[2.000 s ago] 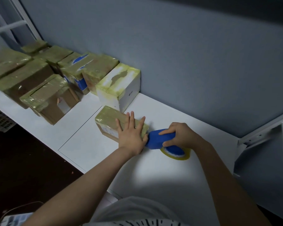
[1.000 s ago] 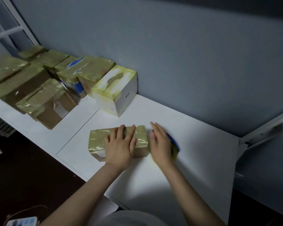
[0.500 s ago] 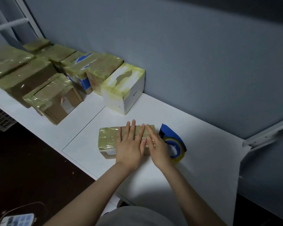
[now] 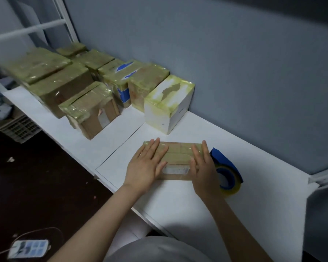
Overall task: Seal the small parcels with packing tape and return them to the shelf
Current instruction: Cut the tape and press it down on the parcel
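Left hand (image 4: 147,166), right hand (image 4: 203,168) pressing parcel (image 4: 178,154)

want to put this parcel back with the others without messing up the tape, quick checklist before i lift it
1. Tape over the top of the small parcel: ok, a glossy yellowish layer covers it.
2. Underside and far side sealed: cannot tell, both are hidden.
3. Hands free of tools: ok, the left hand and the right hand lie flat on the parcel.
4. Tape cut from the tape dispenser: cannot tell, the right hand hides that end.
5. Dispenser clear of the parcel: cannot tell, it lies close beside the right end.
6. Landing spot: ok, bare table shows in front of the white box.
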